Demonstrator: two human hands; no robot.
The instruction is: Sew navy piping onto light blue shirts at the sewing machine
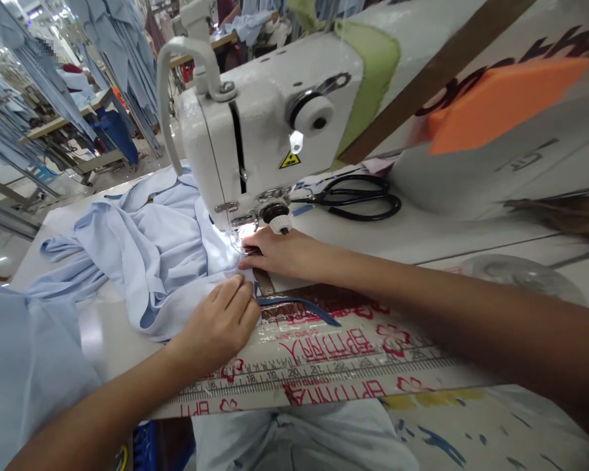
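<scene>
A light blue shirt fabric [167, 242] lies bunched to the left of the needle of a white sewing machine [260, 131]. In front of the needle, my left hand [226, 314] has its fingers curled together on the near edge of the fabric. My right hand [287, 252] reaches in from the right, beside the lit needle area, its thumb and forefinger closed on the fabric's edge at the presser foot. The machine head partly hides those fingertips. Just right of my left hand, a narrow dark blue strip [304, 304] trails over the table edge.
Black-handled scissors [360, 196] lie behind my right forearm. A printed measuring scale [314, 369] runs along the table's front. An orange piece [505, 104] is attached to the machine arm. Hanging blue garments [122, 59] and other workstations fill the background.
</scene>
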